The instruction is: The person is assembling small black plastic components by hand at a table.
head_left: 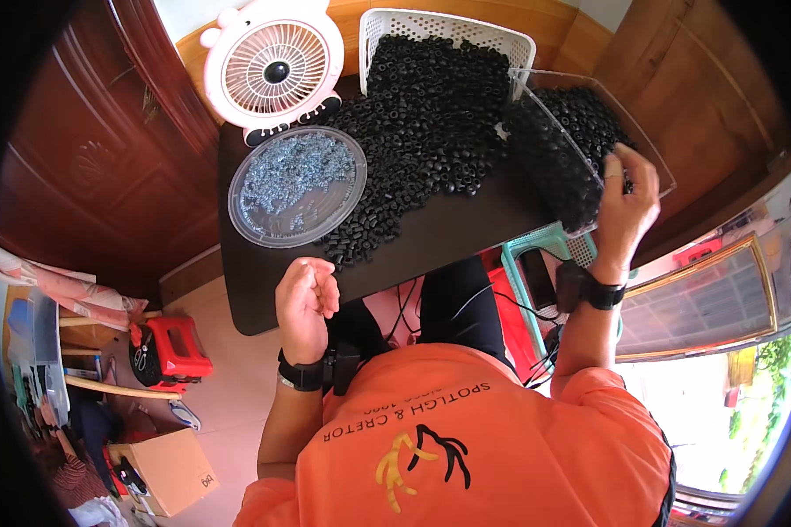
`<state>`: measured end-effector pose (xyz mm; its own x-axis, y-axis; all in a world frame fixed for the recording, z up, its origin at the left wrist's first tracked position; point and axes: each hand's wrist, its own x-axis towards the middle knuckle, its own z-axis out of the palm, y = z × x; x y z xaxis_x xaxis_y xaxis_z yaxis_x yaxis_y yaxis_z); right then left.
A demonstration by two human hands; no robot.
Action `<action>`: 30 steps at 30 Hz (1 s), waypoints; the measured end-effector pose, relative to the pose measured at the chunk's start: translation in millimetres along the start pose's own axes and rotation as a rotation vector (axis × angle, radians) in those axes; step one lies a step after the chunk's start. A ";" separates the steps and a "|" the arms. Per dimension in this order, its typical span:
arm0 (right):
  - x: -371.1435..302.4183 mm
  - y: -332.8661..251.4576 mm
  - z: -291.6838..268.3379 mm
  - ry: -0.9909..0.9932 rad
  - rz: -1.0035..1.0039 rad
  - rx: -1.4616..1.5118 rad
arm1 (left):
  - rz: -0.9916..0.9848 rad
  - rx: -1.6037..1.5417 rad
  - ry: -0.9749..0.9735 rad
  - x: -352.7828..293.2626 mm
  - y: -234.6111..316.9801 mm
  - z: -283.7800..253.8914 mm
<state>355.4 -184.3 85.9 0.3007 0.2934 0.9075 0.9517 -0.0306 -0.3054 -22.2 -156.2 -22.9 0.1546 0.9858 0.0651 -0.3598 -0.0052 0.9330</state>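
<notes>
My left hand [306, 303] is at the table's near edge, beside the lower end of a heap of small black hollow cylinders [422, 140]. Its fingers are curled closed, and whatever they may hold is hidden. Over the right side of a clear plastic box [580, 151] is my right hand [628, 206], fingers bent and drawn together. Black pieces [580, 110] fill much of this box; I cannot make out what the fingers grip. Left of the heap lies a round clear lid [351, 202] bearing many tiny bluish translucent pieces [294, 171].
A pink animal-shaped fan [277, 70] stands at the back left of the dark table [272, 281]. Behind the heap, a white perforated basket [518, 44] spills black pieces. A green basket [571, 246] with a phone sits below the right edge. Cables hang nearby.
</notes>
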 end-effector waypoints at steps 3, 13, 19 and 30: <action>-24.4 -28.4 22.4 -0.191 0.039 0.252 | 0.006 0.030 -0.016 -0.3 0.0 0.9; -82.8 -56.6 89.1 -0.787 0.004 0.259 | -0.036 0.030 -0.008 -1.3 -2.0 -1.1; -94.6 -56.0 118.2 -0.760 -0.163 0.078 | -0.054 0.018 -0.020 -1.6 -0.3 -2.2; -96.5 -75.3 93.8 -0.738 -0.005 0.472 | -0.061 0.058 -0.022 -2.1 0.8 -1.1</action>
<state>248.9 -120.7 -5.7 0.0247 0.8409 0.5407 0.7785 0.3232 -0.5381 -23.8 -158.1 -22.7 0.1948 0.9807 0.0142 -0.2954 0.0448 0.9543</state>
